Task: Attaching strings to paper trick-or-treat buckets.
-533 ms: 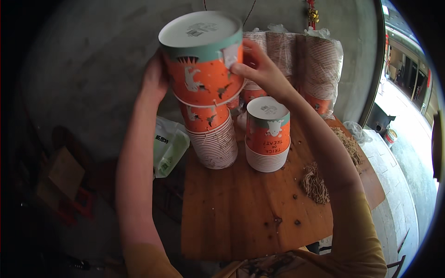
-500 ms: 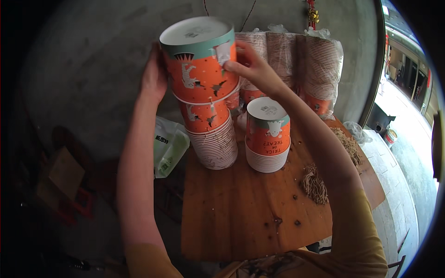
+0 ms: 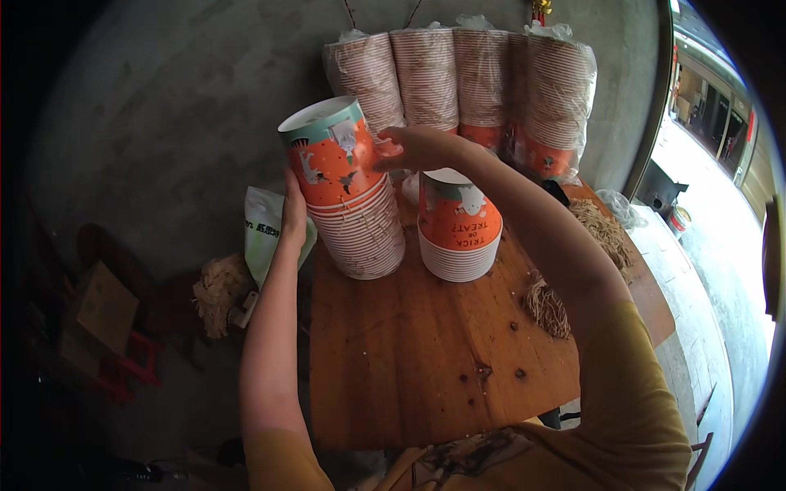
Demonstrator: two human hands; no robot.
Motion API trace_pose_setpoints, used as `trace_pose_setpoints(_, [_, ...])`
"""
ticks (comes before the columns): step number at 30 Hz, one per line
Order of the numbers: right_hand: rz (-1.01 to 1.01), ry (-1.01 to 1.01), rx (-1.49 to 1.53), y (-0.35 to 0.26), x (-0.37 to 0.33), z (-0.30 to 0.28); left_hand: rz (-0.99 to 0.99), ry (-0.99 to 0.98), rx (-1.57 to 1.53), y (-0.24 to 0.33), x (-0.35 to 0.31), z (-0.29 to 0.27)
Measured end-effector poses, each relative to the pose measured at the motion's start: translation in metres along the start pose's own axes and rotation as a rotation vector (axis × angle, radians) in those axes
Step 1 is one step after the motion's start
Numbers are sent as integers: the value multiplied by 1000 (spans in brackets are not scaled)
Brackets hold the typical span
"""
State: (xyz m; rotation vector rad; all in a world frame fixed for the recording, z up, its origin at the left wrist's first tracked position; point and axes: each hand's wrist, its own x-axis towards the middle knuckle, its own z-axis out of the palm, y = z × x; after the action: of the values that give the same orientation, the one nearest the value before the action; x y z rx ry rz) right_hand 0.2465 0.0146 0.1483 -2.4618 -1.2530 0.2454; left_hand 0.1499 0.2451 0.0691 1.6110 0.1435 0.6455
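A tall stack of orange paper buckets point(image 3: 344, 184) stands upside down on the wooden table, its top one with a teal band, pale base and cartoon figures. My left hand point(image 3: 295, 206) lies along the left side of this stack, fingers stretched and partly hidden behind it. To the right of the upper bucket is my right hand point(image 3: 422, 150), its fingers apart and holding nothing. Below my right forearm stands a shorter stack of matching buckets point(image 3: 460, 214), also upside down, its top partly covered by the arm.
Several tall plastic-wrapped bucket stacks point(image 3: 426, 78) line the wall at the back of the table point(image 3: 409, 360). Bundles of tan twine point(image 3: 547, 307) lie on the right. A white-and-green bag point(image 3: 266, 221) and a cardboard box point(image 3: 106, 303) are at the left.
The large bucket held in both hands has come down onto the tall stack. My right hand has let go of it; my left has slid lower along the side.
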Motion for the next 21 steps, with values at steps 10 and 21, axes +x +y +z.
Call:
trace_pose_setpoints(10, [94, 27, -312, 43, -59, 4, 45, 331, -132, -104, -110, 40])
trace_pose_setpoints(21, [294, 200, -291, 52, -64, 16, -254, -149, -170, -97, -147, 107])
